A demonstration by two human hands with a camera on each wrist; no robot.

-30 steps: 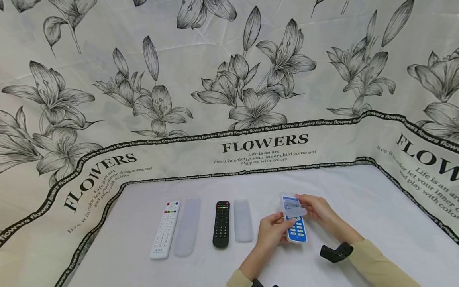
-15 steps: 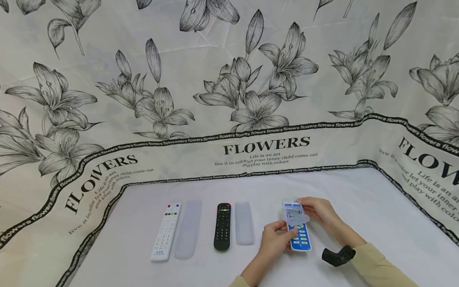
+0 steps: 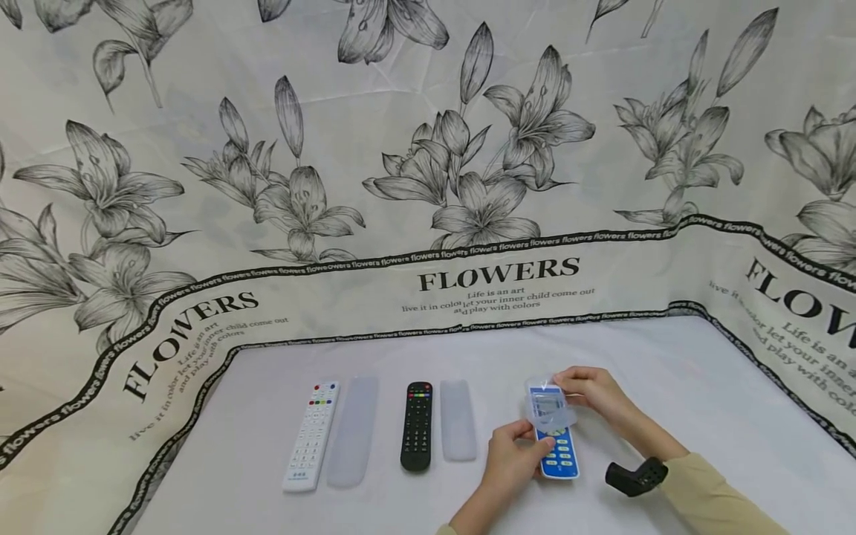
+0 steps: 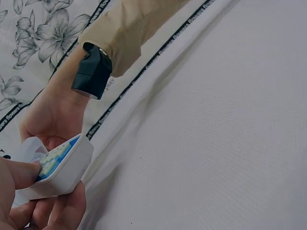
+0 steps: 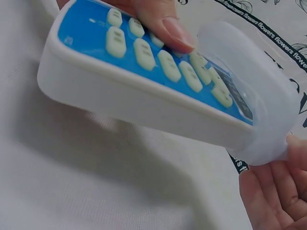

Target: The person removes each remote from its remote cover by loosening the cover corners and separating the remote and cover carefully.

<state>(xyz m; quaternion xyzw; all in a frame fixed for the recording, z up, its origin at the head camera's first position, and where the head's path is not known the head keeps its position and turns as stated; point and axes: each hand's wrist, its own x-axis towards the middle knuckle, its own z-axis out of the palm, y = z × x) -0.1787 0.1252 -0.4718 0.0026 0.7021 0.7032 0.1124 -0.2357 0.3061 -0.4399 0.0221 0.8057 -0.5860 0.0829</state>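
A white remote control with a blue face (image 3: 559, 455) is held up over the table at the right, tilted in the wrist views. My left hand (image 3: 513, 457) grips its lower part, thumb on the buttons and fingers underneath. Over its upper end, screen included, sits a translucent silicone sleeve (image 5: 268, 96). My right hand (image 3: 595, 392) pinches the sleeve's edge at the upper right. The lower buttons (image 5: 144, 52) show bare below the sleeve's opening.
Left of my hands lie a white remote (image 3: 311, 438), a long translucent sleeve (image 3: 353, 435), a black remote (image 3: 417, 427) and a shorter sleeve (image 3: 458, 421), side by side. A flower-printed cloth (image 3: 495, 297) stands behind the white table.
The sleeve's opening has gone from slanting up off the remote to lying closer over its screen and upper part. Both hands keep hold while the whole head view shifts slightly.
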